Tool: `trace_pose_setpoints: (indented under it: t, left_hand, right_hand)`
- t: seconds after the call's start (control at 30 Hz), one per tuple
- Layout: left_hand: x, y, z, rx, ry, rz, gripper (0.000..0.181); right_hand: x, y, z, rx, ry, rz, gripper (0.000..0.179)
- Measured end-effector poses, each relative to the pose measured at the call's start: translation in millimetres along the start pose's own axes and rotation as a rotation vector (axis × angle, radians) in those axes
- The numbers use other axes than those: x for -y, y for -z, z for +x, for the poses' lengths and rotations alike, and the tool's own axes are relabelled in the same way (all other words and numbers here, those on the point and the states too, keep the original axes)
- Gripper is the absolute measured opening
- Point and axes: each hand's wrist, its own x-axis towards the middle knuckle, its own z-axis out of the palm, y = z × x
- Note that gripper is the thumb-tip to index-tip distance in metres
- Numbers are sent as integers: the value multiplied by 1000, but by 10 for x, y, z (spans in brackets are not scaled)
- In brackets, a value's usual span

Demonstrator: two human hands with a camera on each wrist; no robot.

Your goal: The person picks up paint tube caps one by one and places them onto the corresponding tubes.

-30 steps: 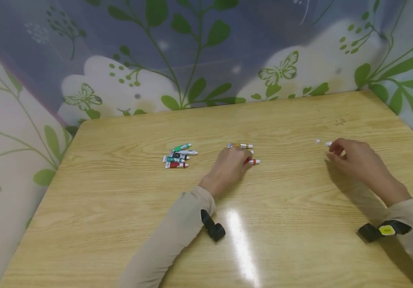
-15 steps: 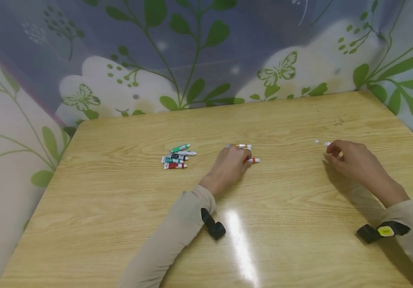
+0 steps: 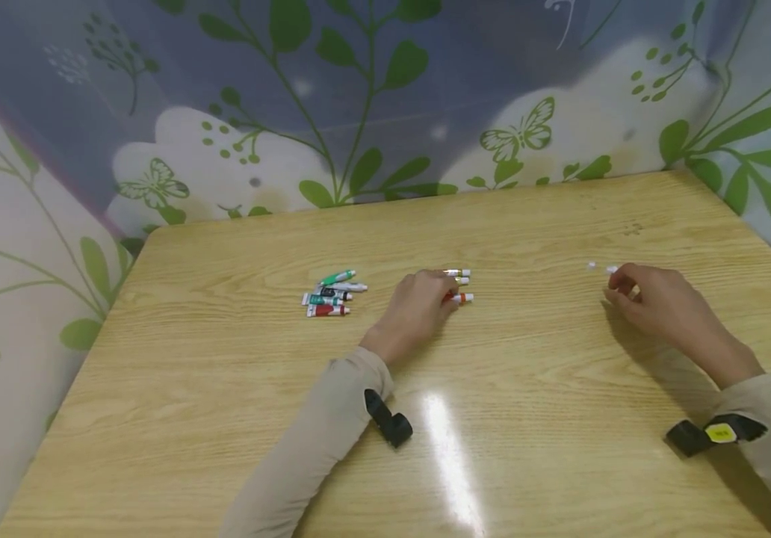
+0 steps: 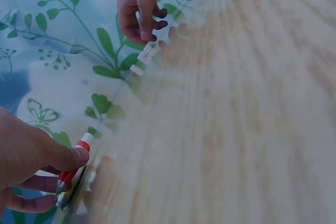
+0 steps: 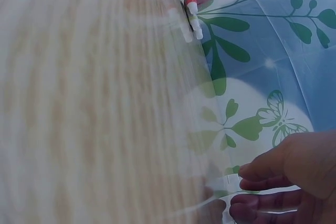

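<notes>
My left hand [image 3: 417,306] pinches a red paint tube with a white cap [image 4: 83,142] between thumb and fingers, low over the table. Partly hidden beyond that hand lie a golden-brown paint tube [image 3: 456,273] and another white-capped tube [image 3: 462,282]. Off to the right, my right hand [image 3: 657,299] hovers with loosely bent fingers beside a small white piece [image 3: 612,269]. In the right wrist view its thumb and fingertips are apart, close to that piece; whether they touch it I cannot tell. A smaller white piece [image 3: 591,265] lies just left of it.
Several paint tubes lie grouped on the left: a light green one [image 3: 338,277], a black-labelled one [image 3: 333,294], a teal one [image 3: 321,300] and a dark red one [image 3: 327,310] among them. The wooden table [image 3: 533,418] ends at a leaf-patterned cloth backdrop [image 3: 237,142].
My left hand has shifted slightly left with the red paint tube, uncovering more of the tubes beyond it. My right hand and the white pieces stay about where they were.
</notes>
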Motion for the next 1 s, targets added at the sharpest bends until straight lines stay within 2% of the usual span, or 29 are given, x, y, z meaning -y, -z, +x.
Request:
trace_pose_setpoints:
  t: [0.27,0.63,0.73,0.83,0.93,1.0]
  left_hand:
    - [79,60,-37,21,53,-40,14]
    - [84,14,-18,12,33,-22,16]
    - [77,16,-20,-15,35,-39,19]
    - [62,15,-13,-48,3,-45,21]
    - [35,-1,5,-37,-35,-14,20]
    - [14,-16,14,-11,-35,6,18]
  right_hand:
    - [-30,-8,-4,-3,8,-3,11]
    - [-15,-18,-13,-19,11,-5,10]
    - [-12,-13,-14,-20,8,-5,10]
    - [-19,-6,-13,-26,-1,-1,11]
    - [-28,-3,-10,-34,-11,2,13]
    - [-33,-3,-8,-43,-12,1,14]
